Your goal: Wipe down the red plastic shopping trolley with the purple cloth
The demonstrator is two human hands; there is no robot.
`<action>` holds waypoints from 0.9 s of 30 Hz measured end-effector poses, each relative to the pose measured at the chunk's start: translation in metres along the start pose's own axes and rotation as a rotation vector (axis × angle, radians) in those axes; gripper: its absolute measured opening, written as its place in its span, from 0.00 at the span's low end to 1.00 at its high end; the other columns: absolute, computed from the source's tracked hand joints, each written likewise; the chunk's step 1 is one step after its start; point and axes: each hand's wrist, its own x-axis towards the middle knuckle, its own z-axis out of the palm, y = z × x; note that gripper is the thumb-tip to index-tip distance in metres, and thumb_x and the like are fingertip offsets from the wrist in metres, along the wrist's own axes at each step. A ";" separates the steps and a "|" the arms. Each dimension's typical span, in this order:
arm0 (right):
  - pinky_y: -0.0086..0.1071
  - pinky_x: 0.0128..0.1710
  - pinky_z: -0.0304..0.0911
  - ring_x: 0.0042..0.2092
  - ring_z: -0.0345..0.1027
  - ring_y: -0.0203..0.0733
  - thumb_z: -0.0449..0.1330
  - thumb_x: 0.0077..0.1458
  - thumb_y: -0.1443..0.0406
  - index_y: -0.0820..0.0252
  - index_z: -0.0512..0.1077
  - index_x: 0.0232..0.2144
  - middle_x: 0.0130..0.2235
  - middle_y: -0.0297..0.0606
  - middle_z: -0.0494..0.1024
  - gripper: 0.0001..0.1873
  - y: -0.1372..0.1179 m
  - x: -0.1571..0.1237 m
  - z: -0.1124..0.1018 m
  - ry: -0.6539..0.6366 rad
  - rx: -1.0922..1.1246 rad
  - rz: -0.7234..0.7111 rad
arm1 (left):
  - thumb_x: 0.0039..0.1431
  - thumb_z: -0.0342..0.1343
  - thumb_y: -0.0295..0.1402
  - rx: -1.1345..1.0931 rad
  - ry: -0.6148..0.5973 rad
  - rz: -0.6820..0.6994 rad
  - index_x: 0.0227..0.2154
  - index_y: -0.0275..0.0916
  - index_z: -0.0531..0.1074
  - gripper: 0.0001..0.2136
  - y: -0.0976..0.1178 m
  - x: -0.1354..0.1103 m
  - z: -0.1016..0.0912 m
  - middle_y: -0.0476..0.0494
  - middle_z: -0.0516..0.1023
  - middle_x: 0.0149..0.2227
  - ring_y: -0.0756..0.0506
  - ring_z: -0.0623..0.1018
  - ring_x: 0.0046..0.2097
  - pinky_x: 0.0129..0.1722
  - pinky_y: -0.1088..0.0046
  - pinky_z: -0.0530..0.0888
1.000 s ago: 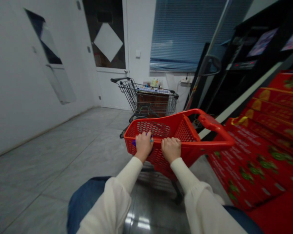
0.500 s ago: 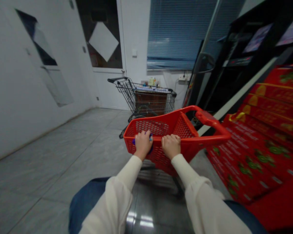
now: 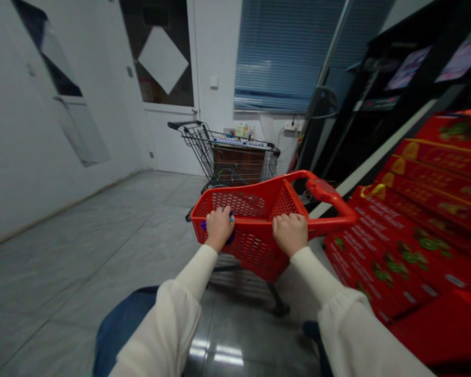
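Observation:
A red plastic shopping cart (image 3: 255,246) with perforated walls stands sideways in front of me, its handle to the right. My left hand (image 3: 219,229) is closed over the near rim, towards the cart's left end. Something small and purple-blue (image 3: 231,235) shows at both sides of that hand; most of it is hidden, so its kind is unclear. Farther right on the same rim, close to the inner divider (image 3: 291,201), my right hand (image 3: 291,233) is closed with its fingers wrapped over the edge.
Behind the red cart is a metal wire cart (image 3: 235,152) holding a brown box. Stacked red cartons (image 3: 400,241) rise at the right, with a pale pole (image 3: 371,157) leaning near them. A white wall (image 3: 63,157) and a door (image 3: 172,141) bound the left and back.
My right hand has shifted right along the rim, farther from my left hand. The red cart appears slightly farther left in view, and its dark leg shows more.

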 end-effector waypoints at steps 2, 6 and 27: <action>0.41 0.46 0.46 0.37 0.65 0.45 0.48 0.65 0.64 0.62 0.78 0.30 0.32 0.46 0.80 0.20 -0.007 0.001 0.002 0.016 0.008 -0.004 | 0.65 0.49 0.38 -0.034 -0.013 -0.001 0.47 0.43 0.71 0.12 0.022 -0.003 0.000 0.39 0.75 0.45 0.40 0.75 0.46 0.46 0.63 0.67; 0.40 0.46 0.45 0.37 0.65 0.44 0.48 0.65 0.64 0.62 0.78 0.30 0.32 0.45 0.79 0.19 -0.017 0.001 0.005 0.048 0.015 -0.009 | 0.66 0.48 0.40 -0.124 0.025 0.096 0.47 0.44 0.70 0.12 0.056 -0.012 0.003 0.41 0.75 0.45 0.41 0.74 0.46 0.46 0.65 0.66; 0.40 0.48 0.45 0.36 0.63 0.44 0.47 0.65 0.63 0.60 0.76 0.29 0.31 0.43 0.78 0.20 -0.022 -0.002 0.004 0.070 0.050 -0.018 | 0.66 0.49 0.39 -0.122 0.021 0.179 0.47 0.45 0.71 0.11 0.025 -0.009 -0.003 0.42 0.75 0.45 0.42 0.74 0.47 0.46 0.67 0.66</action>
